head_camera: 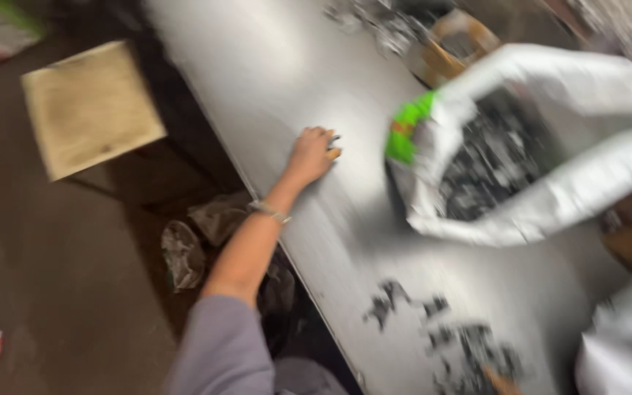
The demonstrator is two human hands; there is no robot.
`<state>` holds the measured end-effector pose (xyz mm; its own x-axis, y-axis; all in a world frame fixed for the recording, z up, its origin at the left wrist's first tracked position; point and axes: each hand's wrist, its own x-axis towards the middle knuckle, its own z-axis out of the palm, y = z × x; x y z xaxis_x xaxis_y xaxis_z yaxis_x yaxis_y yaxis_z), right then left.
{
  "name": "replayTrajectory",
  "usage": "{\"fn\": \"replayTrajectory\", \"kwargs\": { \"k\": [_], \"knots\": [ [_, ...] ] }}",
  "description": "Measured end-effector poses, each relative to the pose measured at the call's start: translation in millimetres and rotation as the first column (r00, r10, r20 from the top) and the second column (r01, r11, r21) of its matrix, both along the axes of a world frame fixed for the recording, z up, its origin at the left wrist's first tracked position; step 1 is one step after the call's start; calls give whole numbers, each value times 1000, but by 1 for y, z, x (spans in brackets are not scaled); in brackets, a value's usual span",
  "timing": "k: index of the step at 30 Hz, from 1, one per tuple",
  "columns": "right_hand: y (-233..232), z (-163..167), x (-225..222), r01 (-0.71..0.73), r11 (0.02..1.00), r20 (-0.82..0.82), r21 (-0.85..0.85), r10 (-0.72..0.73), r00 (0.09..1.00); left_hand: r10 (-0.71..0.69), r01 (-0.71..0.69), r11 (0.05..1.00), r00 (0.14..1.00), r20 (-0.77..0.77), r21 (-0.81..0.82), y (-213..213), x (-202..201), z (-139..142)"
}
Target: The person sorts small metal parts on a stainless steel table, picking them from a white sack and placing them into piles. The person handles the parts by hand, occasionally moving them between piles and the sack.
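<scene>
Frame blurred by head motion; fine detail unreliable.

Left hand (310,155) out on the grey table (257,66), close to its left edge, grip pressed together around a small dark-and-tan piece (333,149) poking out past the knuckles. Exact kind of piece not readable. Thin bracelet (270,213) at the wrist, grey sleeve (221,344) below the elbow.

Right hand not in view; grip state unknown.

White sack (550,146) with green patch lying on its side just right of the hand, mouth wide, packed with dark scrap (491,157). Loose dark fragments (448,336) scattered on the near table.

Risks, as judged:
- Sack mouth slumped toward the bare table: likely spill of scrap if nudged or dragged.
- Held piece only partly enclosed: could slip out and skid off the nearby edge to the floor (53,278), among the crumpled bags (199,234) beside the wooden stool (89,106).
- Scrap edges possibly sharp against bare skin.
</scene>
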<state>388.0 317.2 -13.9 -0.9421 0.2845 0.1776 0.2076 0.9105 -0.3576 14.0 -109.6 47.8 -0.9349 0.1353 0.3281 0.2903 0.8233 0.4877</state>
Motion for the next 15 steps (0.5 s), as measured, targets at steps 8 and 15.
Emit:
{"fn": "replayTrajectory", "kwargs": {
  "k": [8,15],
  "knots": [
    [-25,49,45,63,983,51,-172,-55,997,-416,443,896,805,423,37,96,207,7],
    [-33,76,79,143,981,-78,-131,-154,985,-416,417,902,778,471,108,154,285,-1]
  ]
}}
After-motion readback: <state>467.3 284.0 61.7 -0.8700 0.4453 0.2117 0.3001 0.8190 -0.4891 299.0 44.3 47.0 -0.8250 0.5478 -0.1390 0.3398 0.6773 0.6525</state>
